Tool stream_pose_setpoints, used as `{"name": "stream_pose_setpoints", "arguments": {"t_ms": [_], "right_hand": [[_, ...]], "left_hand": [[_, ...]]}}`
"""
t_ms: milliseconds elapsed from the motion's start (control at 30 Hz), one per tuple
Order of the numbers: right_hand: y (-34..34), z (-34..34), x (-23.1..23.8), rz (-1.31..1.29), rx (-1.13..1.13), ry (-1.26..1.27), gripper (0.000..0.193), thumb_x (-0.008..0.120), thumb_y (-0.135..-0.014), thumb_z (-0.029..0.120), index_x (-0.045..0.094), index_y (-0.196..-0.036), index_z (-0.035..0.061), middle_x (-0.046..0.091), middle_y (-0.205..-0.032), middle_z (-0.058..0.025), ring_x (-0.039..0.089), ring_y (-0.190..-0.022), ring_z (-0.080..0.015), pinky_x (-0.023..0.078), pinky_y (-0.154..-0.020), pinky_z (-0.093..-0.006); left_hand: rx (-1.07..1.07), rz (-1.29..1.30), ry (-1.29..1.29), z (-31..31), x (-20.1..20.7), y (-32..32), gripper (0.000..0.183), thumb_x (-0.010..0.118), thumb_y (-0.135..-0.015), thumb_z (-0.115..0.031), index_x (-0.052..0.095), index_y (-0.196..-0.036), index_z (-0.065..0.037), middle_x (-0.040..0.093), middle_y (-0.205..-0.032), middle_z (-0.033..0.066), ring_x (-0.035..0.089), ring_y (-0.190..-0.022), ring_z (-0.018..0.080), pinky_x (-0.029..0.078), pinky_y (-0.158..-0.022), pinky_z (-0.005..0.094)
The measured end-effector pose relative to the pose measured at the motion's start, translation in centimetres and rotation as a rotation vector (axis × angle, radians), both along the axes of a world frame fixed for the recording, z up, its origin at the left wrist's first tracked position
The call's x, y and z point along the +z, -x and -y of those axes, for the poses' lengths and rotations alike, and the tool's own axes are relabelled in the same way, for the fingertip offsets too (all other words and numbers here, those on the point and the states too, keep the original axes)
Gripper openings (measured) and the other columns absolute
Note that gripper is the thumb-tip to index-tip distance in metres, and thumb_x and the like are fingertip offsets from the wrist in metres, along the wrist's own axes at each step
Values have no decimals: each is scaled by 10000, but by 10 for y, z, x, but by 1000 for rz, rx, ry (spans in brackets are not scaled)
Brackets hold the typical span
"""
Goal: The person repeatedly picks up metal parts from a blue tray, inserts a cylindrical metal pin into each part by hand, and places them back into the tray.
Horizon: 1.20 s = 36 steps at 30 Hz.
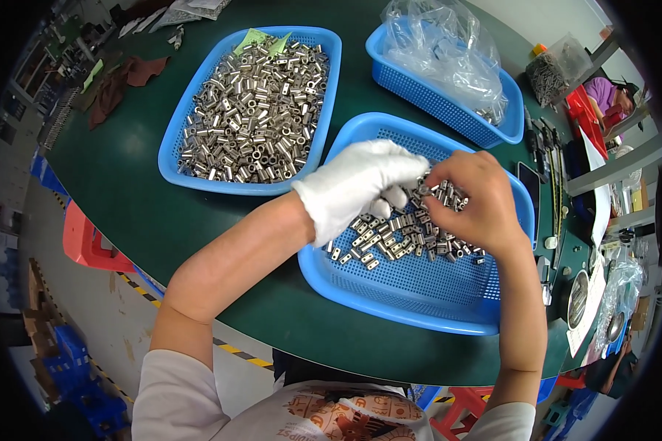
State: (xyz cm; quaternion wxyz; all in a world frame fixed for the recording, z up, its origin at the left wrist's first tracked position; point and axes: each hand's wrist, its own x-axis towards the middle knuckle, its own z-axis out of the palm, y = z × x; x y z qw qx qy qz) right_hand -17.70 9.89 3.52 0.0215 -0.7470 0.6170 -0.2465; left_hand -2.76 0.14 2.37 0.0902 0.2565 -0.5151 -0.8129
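Head view: white-gloved left hand (364,180) with fingers bent, and bare right hand (481,195) with thumb and forefinger curved at a small metal piece (424,189) between both hands; impossible to judge from here any real grasp by one or the other. Just below, many metal pieces (397,239), loosely spread inside the near basket (404,312), blue. Close by its right rim, a dark phone (527,187). Beyond, to the left, a second blue basket (235,184), full of shiny metal parts (254,117); to the far right, a third blue basket (441,103) with clear plastic bags (445,51). Under all baskets, a green bench (287,323).
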Motion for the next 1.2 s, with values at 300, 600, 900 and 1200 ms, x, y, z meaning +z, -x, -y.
{"name": "stream_pose_setpoints", "arguments": {"t_ms": [300,600,900,1200], "right_hand": [[-8,-1,3,134,-72,162,152,589,-588,43,537,-730,55,506,-603,-1,459,-521,-134,342,-534,-251],[-8,-6,2,836,-28,-99,132,422,-731,11,456,-859,7,440,-733,-4,386,-662,-56,331,-596,-193],[-8,-2,1,861,14,-127,115,432,-730,-10,461,-840,9,473,-791,-20,430,-716,-80,360,-639,-204],[11,3,-20,-202,-17,-221,106,594,-550,128,574,-645,84,550,-641,-57,512,-610,-242,375,-619,-324]], "left_hand": [[-30,-3,42,-1,-3,-1,224,510,-820,-248,492,-877,-32,476,-738,-4,427,-597,36,354,-512,160],[-27,-66,-81,1,-5,-1,171,490,-832,-196,484,-861,-27,485,-755,9,436,-595,37,355,-514,158],[-12,-53,-11,0,-4,-4,171,482,-834,-190,483,-870,-23,490,-758,12,444,-599,47,378,-528,170],[91,-191,-434,11,-8,-3,136,461,-816,-146,495,-874,-28,533,-846,79,542,-704,145,442,-566,228]]}}
